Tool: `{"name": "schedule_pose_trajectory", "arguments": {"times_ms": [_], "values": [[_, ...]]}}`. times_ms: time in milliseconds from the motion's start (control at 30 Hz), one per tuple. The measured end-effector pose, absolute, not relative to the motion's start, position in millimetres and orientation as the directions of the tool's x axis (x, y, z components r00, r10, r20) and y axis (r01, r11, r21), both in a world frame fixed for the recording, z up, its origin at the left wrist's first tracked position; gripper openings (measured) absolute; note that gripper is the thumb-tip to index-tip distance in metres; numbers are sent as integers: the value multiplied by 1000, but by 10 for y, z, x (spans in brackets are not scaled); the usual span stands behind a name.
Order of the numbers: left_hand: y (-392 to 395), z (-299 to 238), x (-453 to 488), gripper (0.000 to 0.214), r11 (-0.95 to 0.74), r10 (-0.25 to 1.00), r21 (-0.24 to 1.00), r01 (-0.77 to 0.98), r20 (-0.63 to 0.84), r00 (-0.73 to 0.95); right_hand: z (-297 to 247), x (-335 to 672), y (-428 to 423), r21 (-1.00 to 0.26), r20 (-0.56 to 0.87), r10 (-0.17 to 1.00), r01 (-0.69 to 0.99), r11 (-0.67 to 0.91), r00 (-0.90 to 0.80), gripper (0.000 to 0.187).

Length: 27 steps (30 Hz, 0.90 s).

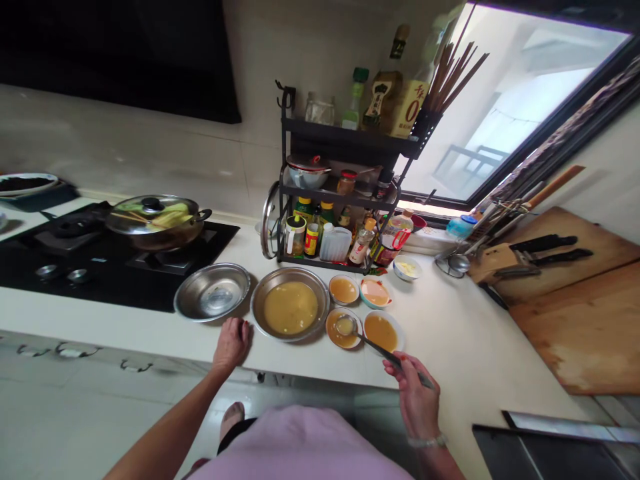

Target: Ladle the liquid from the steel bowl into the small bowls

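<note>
My right hand (415,393) is closed on the handle of a metal ladle (346,326), whose bowl hangs over a small bowl of yellow-brown liquid (343,329). Another filled small bowl (383,331) sits just right of it, and two more small bowls (343,289) (375,293) stand behind. My left hand (231,343) rests on the counter edge with fingers curled, beside a large steel bowl of the same liquid (291,309). It holds nothing that I can see.
An empty steel bowl (212,292) sits left of the large one. A lidded pan (153,220) stands on the black hob (75,260). A spice rack (340,200) lines the wall. Wooden cutting boards (575,313) and a knife block (505,263) lie at right.
</note>
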<state>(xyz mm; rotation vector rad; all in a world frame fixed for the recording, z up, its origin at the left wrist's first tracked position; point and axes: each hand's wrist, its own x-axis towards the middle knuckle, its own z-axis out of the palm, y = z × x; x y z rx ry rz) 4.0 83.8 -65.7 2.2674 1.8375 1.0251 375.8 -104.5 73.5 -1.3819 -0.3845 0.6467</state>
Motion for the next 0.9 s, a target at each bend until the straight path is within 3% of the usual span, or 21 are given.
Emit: {"name": "schedule_pose_trajectory", "arguments": {"times_ms": [167,367,467,567,633,733,833,900], "values": [[842,-676,35,18,-298,882,420,857,465,79,932,3716,-984,-958,-157,631,-274,90,759,33],[835,-663,44,19,-298,884,441,847,461,71,1038,3545,-759,-967,-66,706,-220,130,705,28],[827,-647,51,19,-292,888,445,847,456,66,954,3416,-611,-985,25,764,-114,129,644,28],[820,-632,57,18,-286,888,455,843,456,55,853,3293,-525,-979,204,830,125,162,519,24],[818,-628,57,18,-286,888,460,840,458,51,824,3240,-518,-904,386,844,334,266,372,19],[818,-633,51,18,-285,887,455,844,458,53,857,3236,-575,-661,636,765,585,470,104,24],[822,-649,43,18,-289,886,444,848,460,61,935,3319,-692,-474,716,697,695,540,-53,33],[826,-662,38,18,-295,884,439,849,463,67,973,3401,-789,-475,709,704,715,513,-34,33]]}}
